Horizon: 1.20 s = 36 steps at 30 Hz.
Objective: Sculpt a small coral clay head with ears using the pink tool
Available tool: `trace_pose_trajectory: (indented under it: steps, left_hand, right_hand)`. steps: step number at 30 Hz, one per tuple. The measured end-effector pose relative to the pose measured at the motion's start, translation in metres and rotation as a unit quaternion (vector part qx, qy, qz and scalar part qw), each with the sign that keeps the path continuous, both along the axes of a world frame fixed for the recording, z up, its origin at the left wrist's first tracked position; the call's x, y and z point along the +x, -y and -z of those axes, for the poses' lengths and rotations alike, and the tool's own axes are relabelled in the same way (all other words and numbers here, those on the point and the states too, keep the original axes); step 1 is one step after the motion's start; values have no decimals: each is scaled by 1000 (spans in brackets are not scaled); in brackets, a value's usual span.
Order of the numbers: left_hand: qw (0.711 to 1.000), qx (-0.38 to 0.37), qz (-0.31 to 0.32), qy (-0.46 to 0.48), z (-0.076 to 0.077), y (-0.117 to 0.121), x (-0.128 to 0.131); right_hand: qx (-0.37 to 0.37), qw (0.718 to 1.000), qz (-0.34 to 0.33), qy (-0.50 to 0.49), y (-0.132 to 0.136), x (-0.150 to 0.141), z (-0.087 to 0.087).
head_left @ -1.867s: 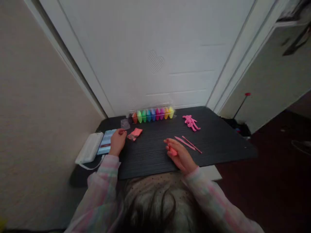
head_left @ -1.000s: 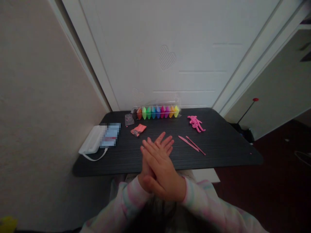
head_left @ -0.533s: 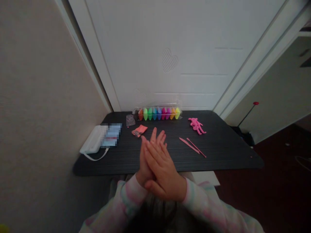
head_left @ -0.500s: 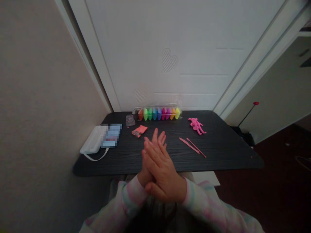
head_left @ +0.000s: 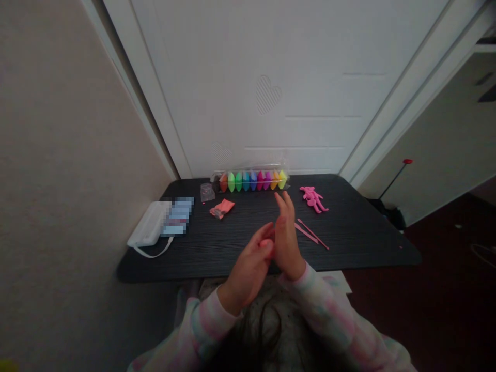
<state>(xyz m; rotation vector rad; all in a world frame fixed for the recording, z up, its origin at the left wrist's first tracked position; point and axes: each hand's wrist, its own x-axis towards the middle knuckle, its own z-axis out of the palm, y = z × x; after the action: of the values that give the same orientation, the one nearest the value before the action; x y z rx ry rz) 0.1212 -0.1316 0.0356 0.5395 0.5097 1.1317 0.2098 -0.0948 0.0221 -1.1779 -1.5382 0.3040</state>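
A lump of orange-red modelling clay (head_left: 267, 243) shows between my two hands, above the front of the dark table. My left hand (head_left: 248, 267) cups it, with the thumb resting on it. Fingers stretched upward, my right hand (head_left: 287, 240) stands upright beside the clay, its palm turned towards it; whether that palm touches the clay is hard to tell. Just right of my right hand lie a pink modelling knife (head_left: 307, 234) and a thin pink modelling stick (head_left: 313, 235). A crumpled orange clay wrapper (head_left: 222, 208) lies to the left, beyond my left hand.
Along the back of the table (head_left: 163, 266) lies a clear pack of coloured clay (head_left: 253, 181). Near it are a small clear plastic piece (head_left: 207, 192) and a pink figure (head_left: 313, 199). A white device (head_left: 149, 225) with a cable sits at left. A door (head_left: 232, 77) stands behind.
My hands, pressed together before, have come apart at the palms and shifted slightly right. The orange-red clay now shows between them. My right hand has turned upright.
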Motion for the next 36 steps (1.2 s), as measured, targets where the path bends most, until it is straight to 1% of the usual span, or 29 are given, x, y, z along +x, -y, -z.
trace_pose_trajectory:
  steps: [2, 3, 5, 6, 7, 9, 11, 12, 14, 17, 20, 23, 28, 31, 34, 36]
  left_hand:
    - [998, 5, 3, -67, 6, -2, -1]
    - [996, 3, -3, -89, 8, -3, -3]
    - [995, -2, -27, -92, 11, -9, -8]
    - [996, -7, -37, -77, 11, -12, -11]
    - [997, -15, -41, -56, 12, -15, -15]
    - [998, -38, -38, -17, 12, -20, -21]
    - [998, -62, -27, 9, 12, -23, -26]
    - [997, -68, -21, 21, 12, -24, -27]
    - [996, -73, -8, 47, 12, -26, -29]
    - [993, -87, 14, 76, 14, -28, -30]
    - [992, -104, 27, 68, 16, -30, -29]
    - [993, -102, 32, 47, 18, -31, -29]
    - [995, -89, 22, 43, 18, -30, -29]
    - [995, -90, 13, 41, 18, -30, -28]
    - [996, -86, 9, 28, 20, -32, -27]
    - [997, -74, -4, 13, 21, -35, -26]
  right_hand:
    - [-20, 997, 16, -67, -3, 4, 3]
    - [-26, 995, 13, -98, -4, 8, 5]
    - [-34, 991, -13, -132, -7, 17, 9]
    - [-39, 991, -27, -122, -7, 23, 12]
    - [-42, 994, -34, -91, -7, 30, 15]
    - [-48, 998, -18, 37, -7, 46, 22]
    - [-43, 983, 32, 177, -6, 62, 31]
    - [-45, 971, 59, 227, -5, 69, 36]
    - [-62, 950, 99, 289, -3, 82, 45]
    - [-96, 934, 116, 323, -2, 95, 54]
    - [-116, 931, 108, 329, -4, 103, 57]
    - [-128, 931, 102, 328, -9, 110, 57]
    - [-134, 930, 112, 323, -15, 121, 60]
    - [-134, 932, 119, 316, -15, 123, 59]
    - [-99, 942, 149, 283, -11, 116, 53]
    - [-53, 959, 157, 230, -6, 105, 47]
